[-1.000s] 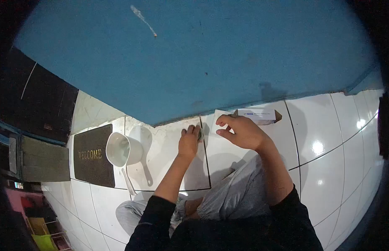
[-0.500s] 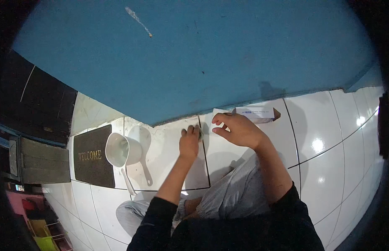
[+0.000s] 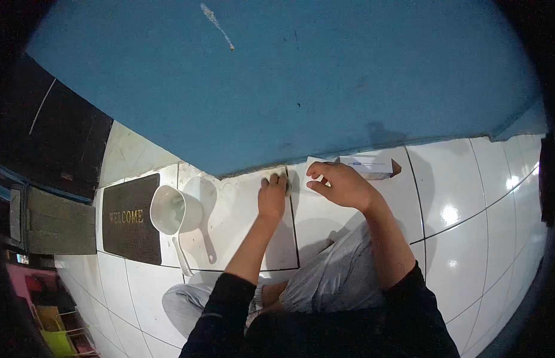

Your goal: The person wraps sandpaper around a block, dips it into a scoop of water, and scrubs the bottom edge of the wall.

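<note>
My left hand (image 3: pixel 273 196) presses down on the white floor tile near the foot of the blue wall. Its fingers are closed over a small dark object, mostly hidden, that shows at their right edge. To the right, my right hand (image 3: pixel 342 185) hovers beside a white box (image 3: pixel 367 165) with blue print lying along the wall. The fingers of that hand are curled with a gap between thumb and forefinger, and nothing shows in them. Left of my hands stands a white dipper (image 3: pixel 193 213), its handle toward me, with something pale inside.
A dark WELCOME mat (image 3: pixel 132 219) lies left of the dipper. The blue wall (image 3: pixel 325 77) rises in front. My crossed legs in grey trousers (image 3: pixel 331 274) are below my hands. Colourful items stand at the far lower left.
My left hand has shifted slightly up and right over the tile, still on the small object. My right hand stays curled in nearly the same place. The camera view has tilted slightly.
</note>
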`<state>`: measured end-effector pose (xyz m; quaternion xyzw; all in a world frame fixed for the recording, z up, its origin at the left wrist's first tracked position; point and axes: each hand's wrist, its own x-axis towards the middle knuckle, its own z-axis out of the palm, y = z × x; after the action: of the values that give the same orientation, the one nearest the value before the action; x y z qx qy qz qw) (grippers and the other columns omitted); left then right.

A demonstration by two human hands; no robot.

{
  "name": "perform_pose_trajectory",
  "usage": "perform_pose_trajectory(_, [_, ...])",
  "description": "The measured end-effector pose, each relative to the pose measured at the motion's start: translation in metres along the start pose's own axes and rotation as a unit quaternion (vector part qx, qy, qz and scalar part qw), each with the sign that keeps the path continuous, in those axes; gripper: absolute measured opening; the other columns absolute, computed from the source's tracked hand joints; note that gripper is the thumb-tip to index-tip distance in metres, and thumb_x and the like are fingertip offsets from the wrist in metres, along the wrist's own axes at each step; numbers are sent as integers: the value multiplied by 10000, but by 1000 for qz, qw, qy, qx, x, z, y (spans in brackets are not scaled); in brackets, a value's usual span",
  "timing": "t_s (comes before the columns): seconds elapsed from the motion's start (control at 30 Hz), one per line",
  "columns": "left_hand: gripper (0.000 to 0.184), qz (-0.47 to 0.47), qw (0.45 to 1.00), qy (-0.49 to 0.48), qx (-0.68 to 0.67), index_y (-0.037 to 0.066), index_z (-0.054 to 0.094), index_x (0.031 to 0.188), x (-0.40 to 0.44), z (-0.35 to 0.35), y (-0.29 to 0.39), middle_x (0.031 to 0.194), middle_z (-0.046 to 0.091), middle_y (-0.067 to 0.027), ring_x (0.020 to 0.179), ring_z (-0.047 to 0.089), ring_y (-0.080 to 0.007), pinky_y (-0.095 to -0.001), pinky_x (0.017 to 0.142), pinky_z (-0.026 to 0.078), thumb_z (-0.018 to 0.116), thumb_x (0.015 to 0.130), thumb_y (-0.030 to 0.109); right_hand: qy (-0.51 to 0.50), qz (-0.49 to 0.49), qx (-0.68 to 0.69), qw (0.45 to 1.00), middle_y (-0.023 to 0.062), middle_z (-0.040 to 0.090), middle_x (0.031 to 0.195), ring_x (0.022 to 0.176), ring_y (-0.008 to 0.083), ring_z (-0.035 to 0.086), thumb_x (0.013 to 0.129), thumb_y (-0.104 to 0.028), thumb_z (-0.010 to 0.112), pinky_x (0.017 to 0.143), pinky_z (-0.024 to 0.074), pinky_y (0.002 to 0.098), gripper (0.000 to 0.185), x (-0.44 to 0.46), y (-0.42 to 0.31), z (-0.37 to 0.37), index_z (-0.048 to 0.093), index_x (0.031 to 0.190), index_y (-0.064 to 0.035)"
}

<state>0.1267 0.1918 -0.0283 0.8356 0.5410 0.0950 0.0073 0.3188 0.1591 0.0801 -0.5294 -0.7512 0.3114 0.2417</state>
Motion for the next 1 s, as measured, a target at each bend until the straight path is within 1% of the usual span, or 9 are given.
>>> perform_pose_trajectory(0.1, [468, -3, 999, -44, -12, 67, 459, 1084, -19, -10, 6, 977, 486, -97, 882, 492, -302, -349, 689, 480, 628, 649, 102, -3, 5, -24, 1000, 145, 590, 896, 734, 252, 598, 792, -213, 543, 646, 466, 335, 237, 1, -9, -2, 512, 941, -31])
perform_pose_trajectory(0.23, [500, -9, 999, -23, -26, 50, 451, 1088, 1, -1, 1, 1018, 481, -120, 889, 483, -334, -380, 715, 453, 652, 633, 105, 8, -30, 17, 999, 145, 589, 892, 731, 253, 598, 791, -214, 544, 645, 464, 339, 242, 6, -7, 2, 509, 940, -27])
perform_pose_trajectory(0.4, [415, 15, 999, 5, -28, 45, 463, 1072, 24, 0, -6, 979, 495, -129, 862, 486, -329, -378, 688, 459, 590, 685, 123, -4, -11, -9, 1000, 143, 590, 889, 727, 252, 602, 789, -212, 542, 644, 464, 339, 247, 4, 0, 0, 506, 935, -16])
perform_pose_trajectory(0.5, [423, -15, 999, -41, -29, 42, 473, 1080, -9, -4, 6, 977, 500, -129, 830, 494, -318, -379, 689, 456, 581, 679, 121, -13, 0, -5, 1000, 143, 593, 894, 734, 252, 602, 788, -223, 543, 648, 464, 338, 257, 2, -6, -3, 508, 940, -19])
perform_pose_trajectory(0.6, [417, 10, 1000, -5, -24, 40, 493, 1069, -52, -12, 17, 985, 506, -124, 794, 500, -305, -370, 670, 458, 567, 663, 103, -7, 5, -19, 1000, 143, 596, 893, 739, 253, 603, 786, -233, 543, 650, 465, 338, 269, 1, -14, -4, 510, 944, -18])
perform_pose_trajectory(0.7, [526, -1, 1000, -21, -3, 81, 473, 1102, -46, -8, 13, 997, 492, -89, 846, 495, -274, -350, 664, 465, 654, 614, 158, 1, -17, -2, 1000, 138, 597, 893, 739, 254, 603, 786, -233, 544, 651, 465, 337, 268, 3, -12, 0, 512, 949, -23])
perform_pose_trajectory(0.77, [505, 5, 1000, -3, 13, 83, 472, 1080, -24, -3, 8, 974, 498, -88, 840, 500, -271, -352, 661, 465, 656, 615, 152, -6, -7, -7, 1000, 136, 597, 891, 738, 255, 602, 784, -232, 546, 650, 465, 337, 263, 2, -10, 1, 513, 948, -29])
perform_pose_trajectory(0.83, [433, -14, 999, -21, -21, 42, 473, 1074, 1, -5, 4, 970, 509, -125, 834, 503, -321, -377, 684, 458, 590, 662, 107, -8, 1, -14, 1000, 133, 598, 888, 736, 255, 601, 783, -231, 548, 648, 464, 338, 258, 3, -6, 0, 515, 948, -36])
perform_pose_trajectory(1.0, [442, -1, 1000, -31, 7, 55, 472, 1060, 9, 2, 0, 958, 505, -118, 832, 504, -315, -368, 684, 464, 616, 652, 142, 8, -9, -16, 1000, 129, 599, 879, 723, 256, 599, 783, -229, 544, 639, 462, 342, 246, 1, 1, 2, 517, 951, -52])
